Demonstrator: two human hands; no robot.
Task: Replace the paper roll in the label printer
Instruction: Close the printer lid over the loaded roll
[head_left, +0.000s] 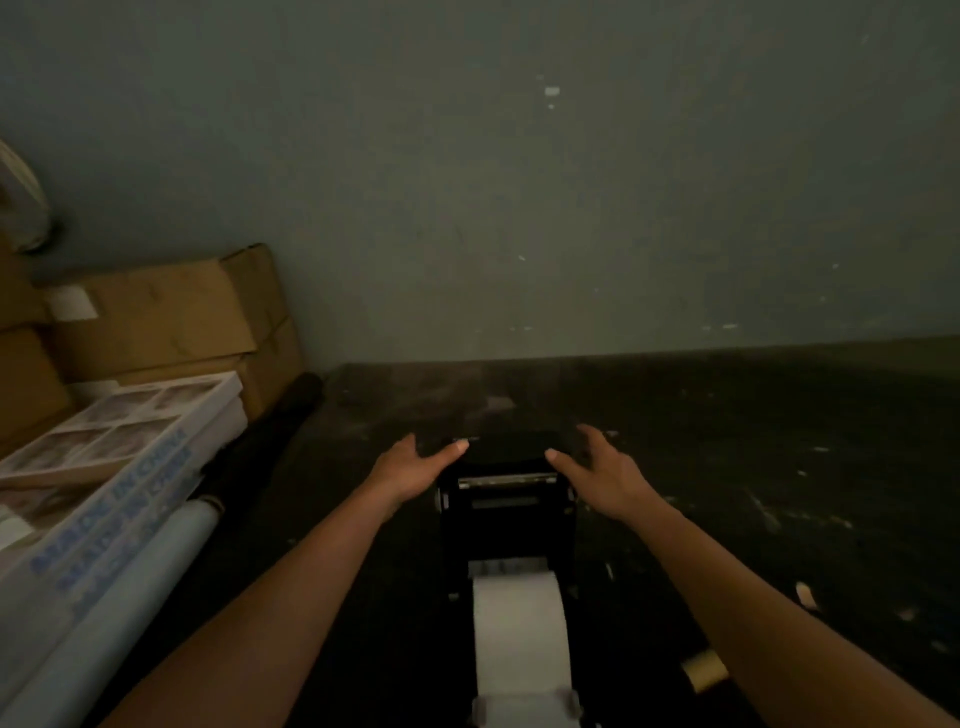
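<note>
The black label printer (506, 512) stands on a dark table, its far lid part between my hands. A white paper roll (519, 631) sits in the holder at its near end, paper running toward the printer. My left hand (410, 470) is at the printer's far left corner, fingers apart, thumb tip on or just over the lid. My right hand (605, 475) hovers at the far right corner, fingers spread, thumb near the lid edge. Neither hand holds anything.
Cardboard boxes (171, 322) are stacked at the left against the wall. A white flat box with blue print (119, 467) and a pale rolled tube (119, 613) lie along the left. A small cardboard core (704, 670) lies right of the roll. A grey wall rises behind.
</note>
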